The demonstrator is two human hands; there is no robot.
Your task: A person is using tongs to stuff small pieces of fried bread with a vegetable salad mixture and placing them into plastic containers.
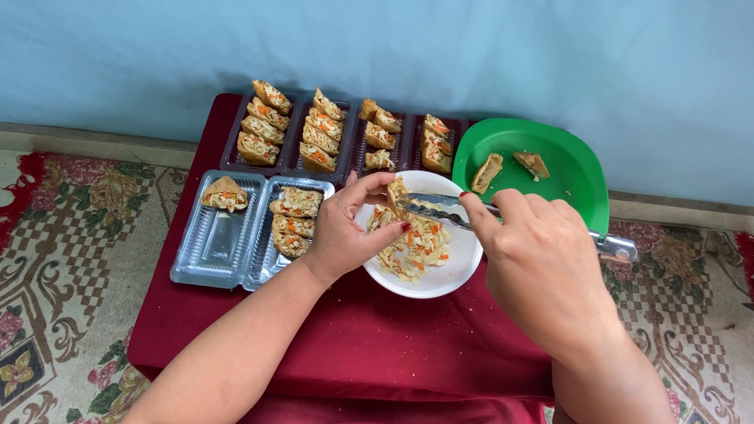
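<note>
On the low table draped in dark red cloth (377,345), the left hand (345,228) grips a brown fried tofu pouch (395,191) over the round white bowl of shredded vegetable filling (463,263) so spills fall back, while the right hand (542,263) pinches metal tongs (440,206) into its opening.

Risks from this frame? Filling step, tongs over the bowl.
1. Left hand holds the pocket over the white bowl; shredded filling may drop off the tongs in the right hand and miss it.
2. The pocket may tear if overstuffed.
3. The bowl sits near the red cloth edge; a nudge could tip it.
</note>
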